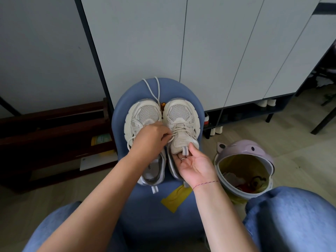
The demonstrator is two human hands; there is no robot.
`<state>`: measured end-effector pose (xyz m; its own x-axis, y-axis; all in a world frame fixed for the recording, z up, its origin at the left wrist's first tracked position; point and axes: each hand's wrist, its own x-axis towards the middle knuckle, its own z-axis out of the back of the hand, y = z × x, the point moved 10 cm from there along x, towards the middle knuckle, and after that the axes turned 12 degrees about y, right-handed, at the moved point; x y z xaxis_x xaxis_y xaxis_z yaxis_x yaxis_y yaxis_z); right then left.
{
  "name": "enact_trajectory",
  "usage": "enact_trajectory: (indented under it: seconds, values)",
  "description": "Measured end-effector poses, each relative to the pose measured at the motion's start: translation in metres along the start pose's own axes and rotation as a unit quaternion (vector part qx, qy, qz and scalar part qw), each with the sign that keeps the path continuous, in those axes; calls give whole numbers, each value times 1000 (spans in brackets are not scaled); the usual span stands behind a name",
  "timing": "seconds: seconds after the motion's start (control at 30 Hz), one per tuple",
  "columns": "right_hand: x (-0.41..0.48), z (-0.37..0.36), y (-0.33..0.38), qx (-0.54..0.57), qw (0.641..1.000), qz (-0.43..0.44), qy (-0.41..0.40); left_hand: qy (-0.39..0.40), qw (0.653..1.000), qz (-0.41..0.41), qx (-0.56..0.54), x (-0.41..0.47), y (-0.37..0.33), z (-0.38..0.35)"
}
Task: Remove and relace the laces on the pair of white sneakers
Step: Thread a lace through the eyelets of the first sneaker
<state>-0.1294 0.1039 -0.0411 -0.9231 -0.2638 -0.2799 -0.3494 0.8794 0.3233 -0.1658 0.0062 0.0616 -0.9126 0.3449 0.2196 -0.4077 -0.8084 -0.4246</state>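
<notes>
- The pair of white sneakers stands side by side, toes away from the person, on a blue chair point(127, 206). A loose lace point(154, 91) trails from between the toes over the chair's far edge, and the left sneaker point(143, 113) appears largely unlaced.
- The step in hand is judged to be work on the lacing of the right sneaker point(181, 115), whose lace point(179, 129) is crossed over the tongue; whether it is being pulled out or threaded in cannot be told.
- The left hand point(150, 137) is reached across the left sneaker, palm down, wrist slightly bent, with the fingertips pinched on a strand at the inner side of the right sneaker. This grip is closed on the lace.
- The right hand point(193, 163) is turned palm up at the shoe's opening, fingers tucked under the tongue point(177, 145) and thumb laid on its top edge, so the tongue is held lightly.
- To do the step well, the tongue should be kept pulled towards the person so the eyelets stay exposed, and one crossing should be worked at a time.
- The strand is best drawn straight along the eyelet's line, not sideways, so that the tip does not snag.
- The loose lace should be kept clear of the pair to avoid tangling.
</notes>
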Motion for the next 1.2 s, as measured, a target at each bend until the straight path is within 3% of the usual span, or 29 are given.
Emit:
enact_trajectory:
  seconds: [0.33,0.87,1.2]
  values:
    - [-1,-1,-1,-2,1000,-2,-1,-67,981,86,-161,-7,17,0]
    - [0,1,-3,1,1000,-10,4,-27,998,42,-48,0,3,1]
    - [-2,1,-1,-5,1000,-14,1,-44,977,94,-184,-1,19,-3]
